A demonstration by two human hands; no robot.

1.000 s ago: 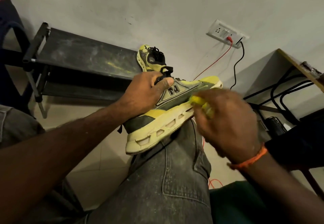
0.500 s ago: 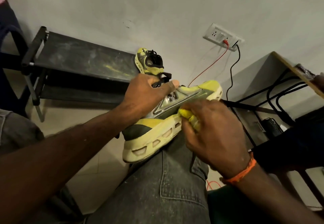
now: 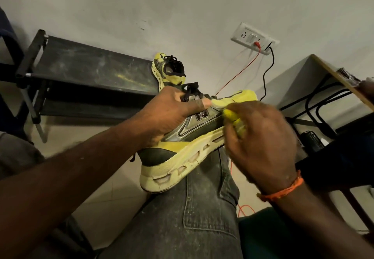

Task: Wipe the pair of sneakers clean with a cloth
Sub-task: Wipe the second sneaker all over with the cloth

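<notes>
Grey denim-clad thigh (image 3: 204, 208): nearest the camera, dusty, a pocket seam across it; serves as rest for the shoe.

Left forearm: enters from lower left, reaching up and right.

Right wrist: orange thread bracelet (image 3: 281, 192) round it.

Sneaker in hand (image 3: 182, 147): yellow and grey, thick pale-yellow sole with cut-out windows, black heel panel, metallic logo on the side. Lies on its side across the thigh, heel toward the camera, toe pointing away and to the right.

Left hand (image 3: 168, 113): grips the sneaker from above at the collar, fingers curled into the opening beside the black laces, thumb laid along the upper.

Right hand (image 3: 261, 143): fingers curled, pinching a small yellow cloth (image 3: 235, 121); cloth pressed against the side of the sneaker just forward of the logo, at the join of upper and sole.

Second sneaker (image 3: 170, 70): same colours, behind the first, at the right end of the shelf beside the wall, opening turned to the camera. Untouched.

Black shoe rack (image 3: 91, 70): dusty, smeared with yellowish marks, metal tube frame at left, against the wall.

Worktop (image 3: 340, 80): at right, thin wooden edge, black cables looped beneath.

Red cable (image 3: 240, 76) and black cable (image 3: 267, 72): run up the wall.

Wall socket plate (image 3: 255, 38): white, both cables plugged in.
</notes>
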